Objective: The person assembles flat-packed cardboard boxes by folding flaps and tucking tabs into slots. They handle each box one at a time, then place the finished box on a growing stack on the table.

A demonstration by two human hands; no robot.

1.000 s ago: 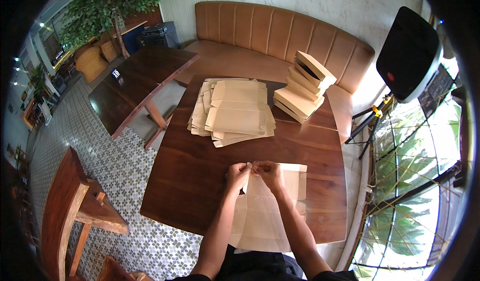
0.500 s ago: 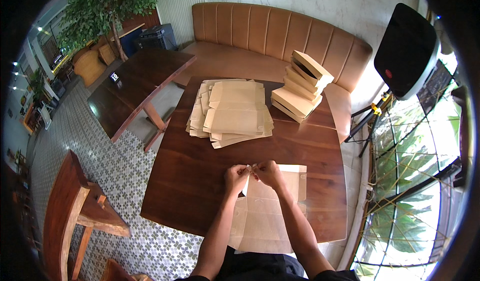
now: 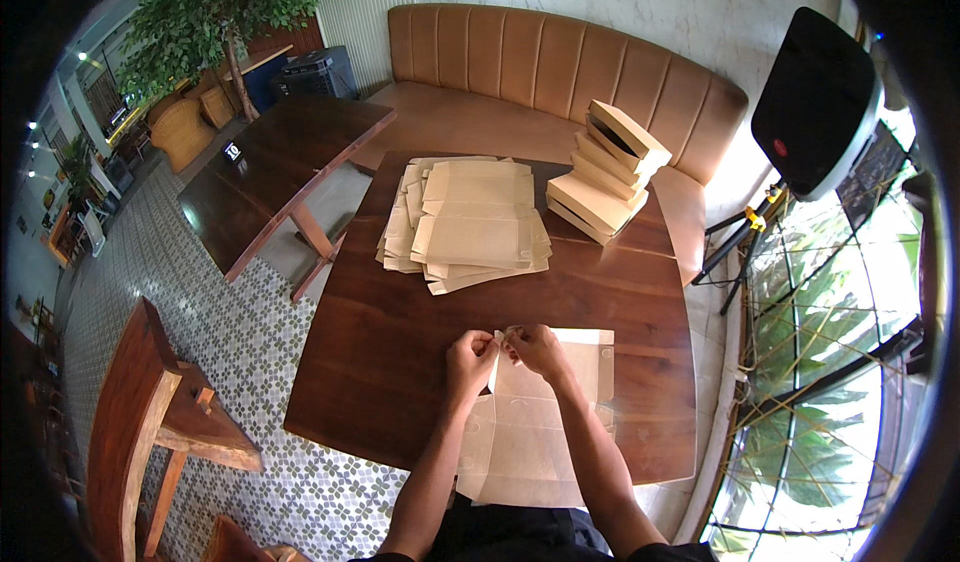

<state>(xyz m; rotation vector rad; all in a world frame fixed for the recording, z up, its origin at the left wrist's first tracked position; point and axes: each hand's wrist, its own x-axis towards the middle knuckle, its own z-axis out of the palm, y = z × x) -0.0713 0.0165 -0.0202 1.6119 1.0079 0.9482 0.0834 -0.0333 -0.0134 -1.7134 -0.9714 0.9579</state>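
Note:
A flat brown cardboard box blank (image 3: 530, 452) lies at the near edge of the dark wooden table (image 3: 370, 362). Its far left corner is raised between my two hands. My left hand (image 3: 469, 360) pinches the corner flap from the left, fingers closed. From the right, my right hand (image 3: 535, 350) is closed on the same corner, close to the left fingertips. The side edge by my left hand stands up a little and shows its pale inner face. My fingers partly cover the flap.
Farther back on the table lies a stack of flat box blanks (image 3: 475, 212). To its right is a leaning pile of folded boxes (image 3: 605, 182). A brown bench (image 3: 550, 62) runs behind. Another table (image 3: 290, 152) and a wooden chair (image 3: 135, 422) stand left; a black panel on a stand (image 3: 815, 102) is right.
My right hand has shifted very slightly, its fingers still at the corner flap. My left hand keeps its pinch. The whole view has moved a touch.

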